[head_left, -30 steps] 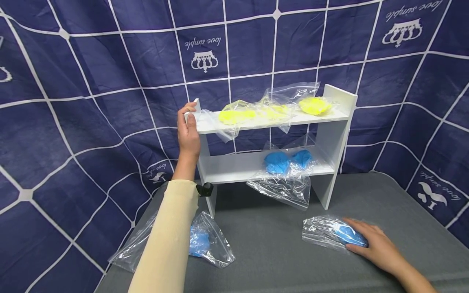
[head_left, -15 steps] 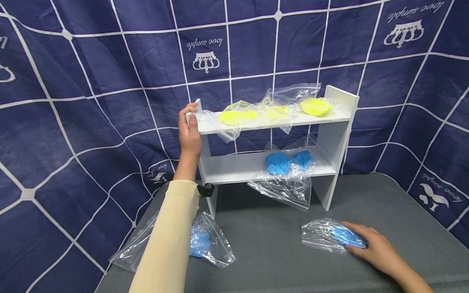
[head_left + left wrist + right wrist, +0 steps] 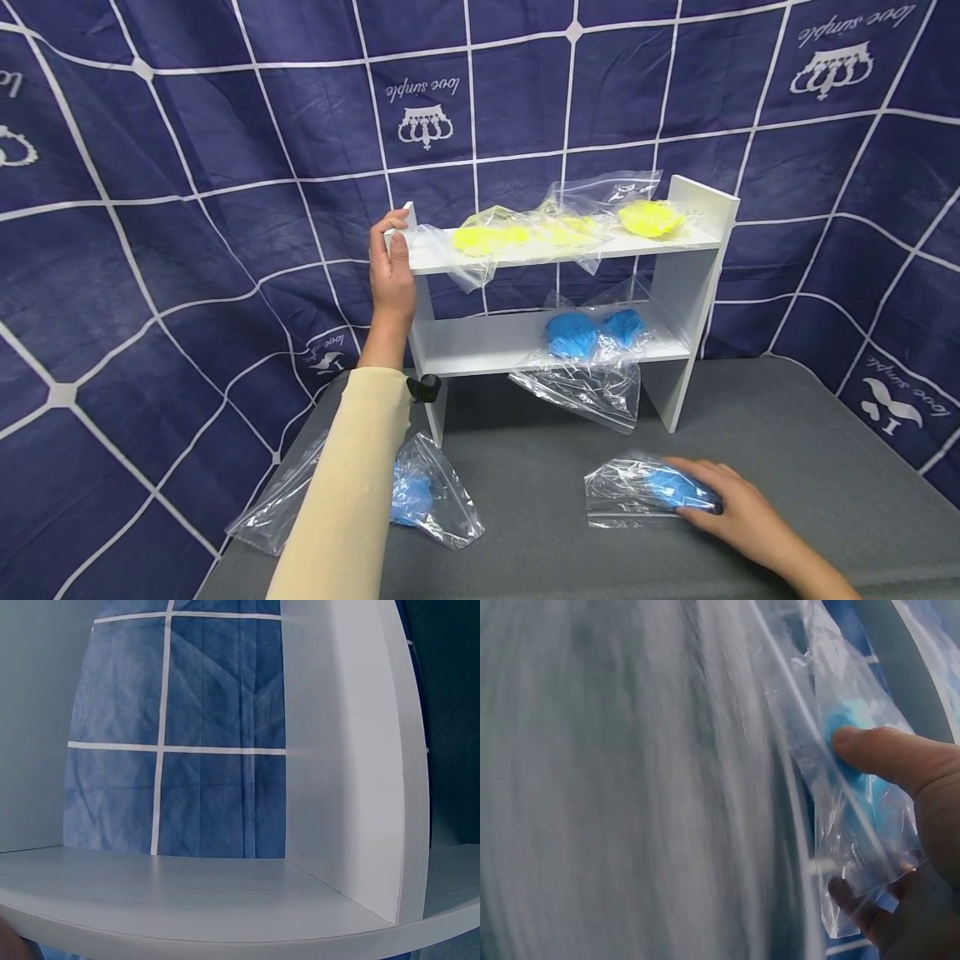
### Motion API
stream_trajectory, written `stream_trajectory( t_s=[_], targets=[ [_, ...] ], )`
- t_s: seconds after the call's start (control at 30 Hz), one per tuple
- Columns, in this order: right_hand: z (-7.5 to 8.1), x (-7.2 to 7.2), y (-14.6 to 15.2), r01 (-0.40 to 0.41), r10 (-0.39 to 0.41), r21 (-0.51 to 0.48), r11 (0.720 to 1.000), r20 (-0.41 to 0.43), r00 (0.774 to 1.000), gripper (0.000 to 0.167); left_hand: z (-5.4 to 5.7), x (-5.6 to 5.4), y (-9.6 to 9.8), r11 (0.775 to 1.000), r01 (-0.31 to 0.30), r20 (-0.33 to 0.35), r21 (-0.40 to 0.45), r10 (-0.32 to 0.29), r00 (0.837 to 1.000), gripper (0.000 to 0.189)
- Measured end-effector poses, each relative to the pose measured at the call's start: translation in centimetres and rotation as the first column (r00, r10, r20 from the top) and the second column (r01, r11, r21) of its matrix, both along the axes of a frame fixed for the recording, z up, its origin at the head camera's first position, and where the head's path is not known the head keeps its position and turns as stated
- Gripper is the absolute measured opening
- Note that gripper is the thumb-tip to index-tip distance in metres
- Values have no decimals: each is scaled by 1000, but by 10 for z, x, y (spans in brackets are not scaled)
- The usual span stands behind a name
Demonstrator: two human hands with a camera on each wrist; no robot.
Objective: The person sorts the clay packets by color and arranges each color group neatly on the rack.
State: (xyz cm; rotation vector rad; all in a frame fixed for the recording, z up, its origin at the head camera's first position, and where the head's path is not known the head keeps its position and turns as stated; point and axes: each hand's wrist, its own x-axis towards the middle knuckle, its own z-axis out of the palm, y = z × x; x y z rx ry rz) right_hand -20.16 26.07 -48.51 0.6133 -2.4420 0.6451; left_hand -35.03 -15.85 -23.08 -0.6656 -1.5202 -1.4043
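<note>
My left hand (image 3: 392, 271) grips the top left end of a small white two-tier shelf (image 3: 480, 346), its fingers curled over the side panel. In the left wrist view the shelf boards (image 3: 341, 750) fill most of the picture, with the hand almost out of sight. At the front right, my right hand (image 3: 738, 512) holds a clear zip bag (image 3: 615, 496) with a blue lump (image 3: 671, 487) inside. The thumb presses on the blue part in the right wrist view, and the bag's zip end points left.
Bagged yellow lumps (image 3: 648, 218) lie along the top tier. Bagged blue lumps (image 3: 572, 335) rest on the lower tier, their plastic hanging over its front edge. Another blue bag (image 3: 412, 496) lies on the grey tabletop (image 3: 540, 542), partly behind the left sleeve (image 3: 337, 500).
My right hand has moved left across the front of the table, carrying the bag with the blue lump. The left hand keeps its hold on the shelf.
</note>
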Motion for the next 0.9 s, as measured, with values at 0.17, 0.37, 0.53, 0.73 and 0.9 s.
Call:
stream_trajectory(
  t_s=[0.17,0.37,0.53,0.73,0.9],
  targets=[
    [7,0,-22,-89,90,22,996,-34,995,73,0,0,0,1000,6,-2,-2,-6,1000,21],
    [18,2,-44,-167,169,52,985,-42,985,74,0,0,1,1000,1,-2,-2,-1,1000,20],
    [29,4,-58,-205,209,69,976,-53,977,74,1,0,2,1000,-1,-2,-9,1,1000,22],
    [47,5,-75,-280,286,75,957,-81,955,71,0,0,1,1000,-8,-8,-14,8,1000,20],
    [64,6,-90,-350,354,64,935,-73,932,68,-1,0,0,1000,-8,-10,-15,8,1000,21]
  ],
)
